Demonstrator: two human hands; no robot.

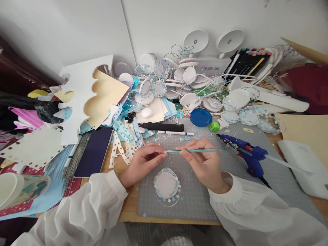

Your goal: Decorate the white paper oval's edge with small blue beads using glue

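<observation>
My right hand (201, 159) is closed around a pair of teal tweezers (201, 150), held level with the tips pointing left. Thumb and forefinger of my left hand (145, 159) are pinched together at those tips, around a tiny pale bit too small to name. Just below both hands, a white disc (167, 184) lies on the grey cutting mat (197, 205). Small blue and white paper stars ring its edge, on a thin loop that runs around it.
A blue glue gun (248, 150) lies right on the mat. Behind my hands are a black pen-like tool (164, 127), a white pen (175, 133) and a blue lid (201, 117). Star-strung discs (159, 89) pile up along the wall. A dark phone (94, 152) lies left.
</observation>
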